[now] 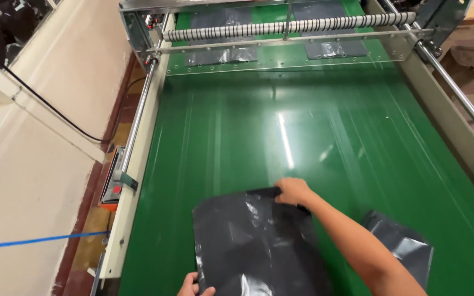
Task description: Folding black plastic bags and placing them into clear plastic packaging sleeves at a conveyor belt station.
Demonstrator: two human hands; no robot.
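Note:
A flat black plastic bag (248,241) lies on the green conveyor belt (281,137) near the front. My right hand (293,192) presses on the bag's far top edge with fingers curled over it. My left hand (194,286) grips the bag's near left corner at the bottom of the view, mostly cut off. A second dark grey plastic bag (404,246) lies on the belt to the right of my right forearm, partly hidden by it.
At the belt's far end a ribbed roller (281,26) and a clear guard bar (281,55) cross the machine, with more dark bags (223,55) beneath. Steel rails (138,115) run along both sides. A cream wall stands at left.

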